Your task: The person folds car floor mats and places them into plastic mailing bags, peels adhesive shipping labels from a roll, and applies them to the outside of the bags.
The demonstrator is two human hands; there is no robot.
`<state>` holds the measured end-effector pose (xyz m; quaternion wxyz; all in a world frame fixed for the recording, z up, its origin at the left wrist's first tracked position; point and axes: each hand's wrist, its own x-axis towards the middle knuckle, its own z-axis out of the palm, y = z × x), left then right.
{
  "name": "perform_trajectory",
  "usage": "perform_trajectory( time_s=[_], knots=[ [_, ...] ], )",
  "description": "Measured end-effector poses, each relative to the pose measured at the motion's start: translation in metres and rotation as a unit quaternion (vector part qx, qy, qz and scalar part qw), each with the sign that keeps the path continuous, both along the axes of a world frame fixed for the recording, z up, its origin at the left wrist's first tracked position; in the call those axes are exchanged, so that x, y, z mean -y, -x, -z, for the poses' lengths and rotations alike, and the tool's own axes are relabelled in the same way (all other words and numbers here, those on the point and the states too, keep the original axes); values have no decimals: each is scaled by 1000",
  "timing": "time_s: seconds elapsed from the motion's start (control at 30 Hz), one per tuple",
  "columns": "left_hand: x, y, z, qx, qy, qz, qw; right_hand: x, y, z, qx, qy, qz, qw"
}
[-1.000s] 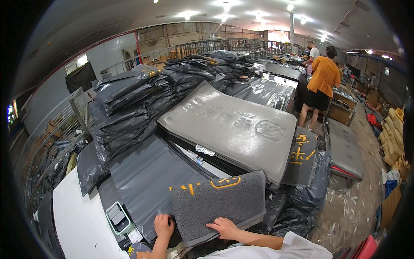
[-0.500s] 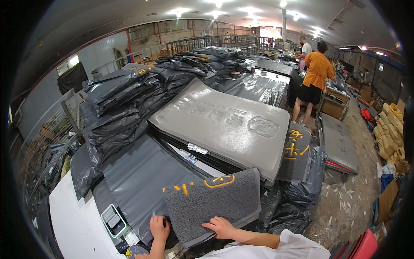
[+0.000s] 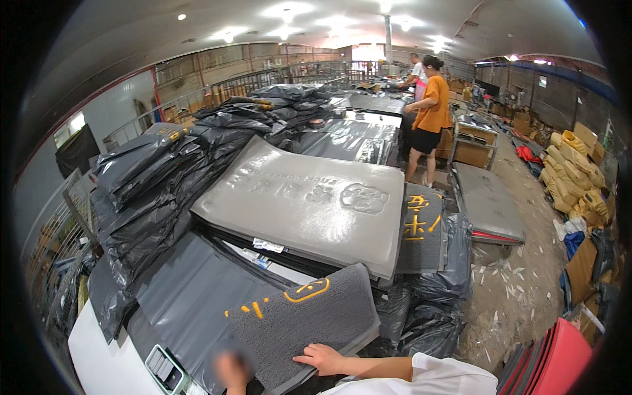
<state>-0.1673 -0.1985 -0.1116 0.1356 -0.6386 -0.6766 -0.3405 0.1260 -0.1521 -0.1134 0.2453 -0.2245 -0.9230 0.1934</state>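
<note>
A white table [image 3: 99,359] carries grey plastic sheeting [image 3: 191,296], a grey doormat [image 3: 309,319] and a small device [image 3: 166,368].

Ceiling lamps [image 3: 283,12] along the upper middle of the frame give even, fairly bright light, blown out to white at their centres. Soft sheen lies on the grey plastic bags [image 3: 164,164] at left. Shadows are weak. Fisheye bending curves the edges, with a black vignette around the rim. A blurred patch covers the left hand [image 3: 232,370] at lower centre.
</note>
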Motion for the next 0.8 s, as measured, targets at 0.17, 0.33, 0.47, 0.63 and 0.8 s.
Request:
perform_trajectory(
  time_s=[0.17, 0.33, 0.47, 0.63, 0.8],
  knots=[
    [13, -23, -50, 6, 74, 2, 997, 2, -1, -2, -7, 14, -2, 1000],
    [15, -22, -55, 12, 66, 2, 998, 2, 0, -5, -44, 28, -10, 999],
    [13, -23, -54, 19, 92, 2, 996, 5, -3, -11, -39, -30, 11, 999],
    [13, -23, -59, 30, 115, -2, 993, 6, -1, -17, -67, -14, 19, 997],
    [12, -19, -57, 38, 123, -11, 992, -8, 2, -4, -24, 2, -28, 999]
  ],
)
